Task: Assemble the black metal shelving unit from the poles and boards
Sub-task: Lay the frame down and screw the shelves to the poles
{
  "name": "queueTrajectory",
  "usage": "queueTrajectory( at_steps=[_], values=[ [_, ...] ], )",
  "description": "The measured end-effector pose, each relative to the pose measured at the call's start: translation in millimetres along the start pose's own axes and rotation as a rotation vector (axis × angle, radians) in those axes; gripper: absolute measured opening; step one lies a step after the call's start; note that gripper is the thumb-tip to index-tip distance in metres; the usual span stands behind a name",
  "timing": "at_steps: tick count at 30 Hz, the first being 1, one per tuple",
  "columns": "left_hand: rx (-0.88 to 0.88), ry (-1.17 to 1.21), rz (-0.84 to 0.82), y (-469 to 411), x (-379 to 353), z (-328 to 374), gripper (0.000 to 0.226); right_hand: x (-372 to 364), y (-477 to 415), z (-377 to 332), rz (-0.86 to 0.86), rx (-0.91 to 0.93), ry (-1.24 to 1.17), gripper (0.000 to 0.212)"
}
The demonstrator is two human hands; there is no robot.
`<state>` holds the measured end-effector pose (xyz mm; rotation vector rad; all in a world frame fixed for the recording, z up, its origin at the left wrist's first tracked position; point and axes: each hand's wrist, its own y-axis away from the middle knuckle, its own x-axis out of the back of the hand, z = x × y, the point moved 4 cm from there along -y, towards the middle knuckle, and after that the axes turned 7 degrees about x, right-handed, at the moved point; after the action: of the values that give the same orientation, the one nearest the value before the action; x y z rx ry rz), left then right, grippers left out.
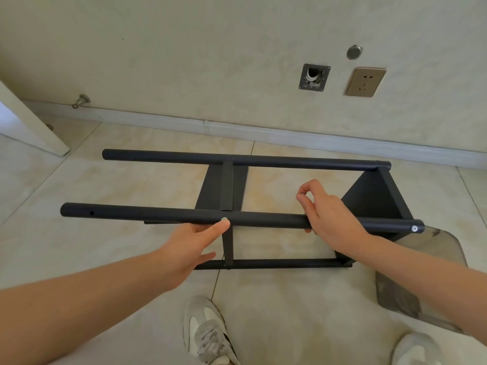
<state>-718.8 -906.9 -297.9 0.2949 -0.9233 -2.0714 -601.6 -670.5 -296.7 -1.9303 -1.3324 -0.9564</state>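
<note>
The right hand (329, 214) grips the black metal pole (158, 216). The left hand (189, 246), fingers straight, touches it beside a silver screw (224, 219)

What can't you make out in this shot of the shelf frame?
Head view only:
- Whether the right hand pinches anything: too small.
- Drive type of the screw: too small.
- What the grey translucent object is: crossed by the right forearm.

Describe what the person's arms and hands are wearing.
Nothing shows: the left forearm and right forearm are bare to the frame's edge, with no sleeves. The left hand and right hand show no gloves, rings, watch or bands.
</note>
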Motion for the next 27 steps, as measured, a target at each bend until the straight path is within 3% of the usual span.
queueTrajectory(
  at_steps=[5,11,13,16,20,27],
  values=[
    [-0.038,-0.212,0.144,1.1,1.1,5.5,0.018,-2.2,2.5,0.0,-0.011,0.019,0.031,0.007],
    [-0.439,-1.088,0.514,14.6,6.0,48.1,0.040,-1.6,5.2,1.4,-0.038,0.015,0.034,0.005],
    [-0.601,-1.195,0.583,17.3,9.7,55.6,0.045,-0.7,6.4,1.5,-0.042,0.033,0.050,0.006],
    [-0.732,-1.211,0.485,13.9,11.5,57.2,0.039,-0.1,9.6,0.2,-0.040,0.061,0.062,0.009],
    [-0.536,-1.325,0.278,-3.8,14.9,43.5,0.057,-1.6,16.3,-0.8,-0.078,0.055,0.086,0.006],
    [-0.532,-1.622,0.065,-13.7,12.4,23.2,0.063,-6.2,21.1,-6.1,-0.143,-0.005,0.094,0.007]
  ],
)
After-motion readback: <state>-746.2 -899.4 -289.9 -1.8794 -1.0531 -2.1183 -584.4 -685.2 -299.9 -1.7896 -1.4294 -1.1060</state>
